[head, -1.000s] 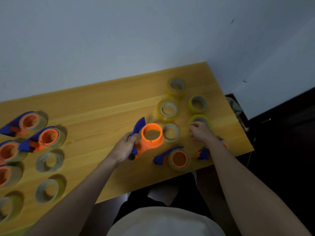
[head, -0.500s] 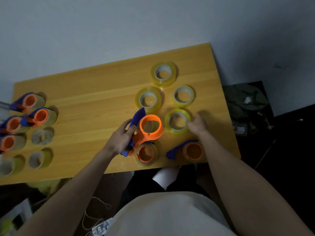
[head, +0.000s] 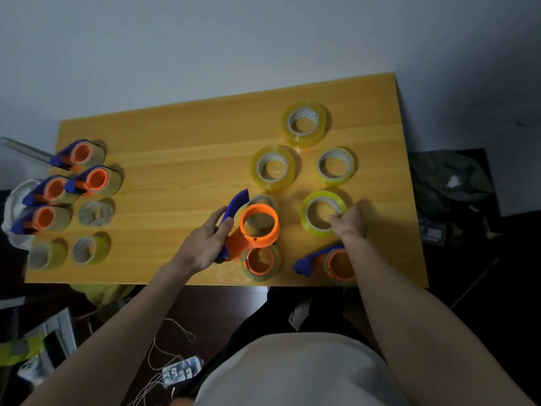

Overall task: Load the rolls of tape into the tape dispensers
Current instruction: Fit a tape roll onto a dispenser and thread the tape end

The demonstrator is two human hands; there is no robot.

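My left hand (head: 205,244) grips the blue handle of an empty orange tape dispenser (head: 259,225), held just above the wooden table (head: 175,159). My right hand (head: 348,225) pinches the near right rim of a yellow-green tape roll (head: 307,205) lying flat. Three more yellowish rolls lie beyond it: one (head: 273,168), one (head: 335,167) and the farthest (head: 304,124). Another roll (head: 260,200) shows partly behind the held dispenser. Two loaded dispensers sit near the front edge, one (head: 260,262) under my left hand's dispenser and one (head: 333,263) beside my right wrist.
At the table's left end stand several loaded blue-and-orange dispensers (head: 93,180) and several loose rolls (head: 90,249). A dark bag (head: 450,183) lies on the floor to the right. Cables and a small device (head: 178,373) lie on the floor below the table.
The view has tilted, so the table sits lower in frame. My right hand has closed its fingers on the rim of the yellow-green roll. My left hand keeps holding the empty dispenser.
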